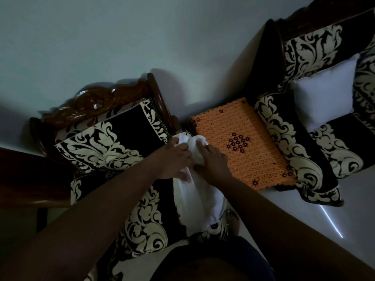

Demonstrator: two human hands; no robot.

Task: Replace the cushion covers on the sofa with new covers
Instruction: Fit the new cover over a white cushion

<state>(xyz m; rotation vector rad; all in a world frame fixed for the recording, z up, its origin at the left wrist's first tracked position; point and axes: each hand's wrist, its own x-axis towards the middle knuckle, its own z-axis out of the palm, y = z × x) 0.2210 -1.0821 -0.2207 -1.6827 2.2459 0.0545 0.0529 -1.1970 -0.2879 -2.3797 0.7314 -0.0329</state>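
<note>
Both hands grip a white cushion [197,191] over the near armchair's [105,151] right edge: the left hand [174,161] curls its fingers into the fabric, the right hand [213,161] clutches the bunched top. An orange mat [243,142] lies just right; 1 bare white pillow [324,92] rests on the far-right sofa [300,159].

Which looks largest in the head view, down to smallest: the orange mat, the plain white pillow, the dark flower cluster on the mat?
1. Orange mat
2. Plain white pillow, though it lies farther away
3. Dark flower cluster
</note>
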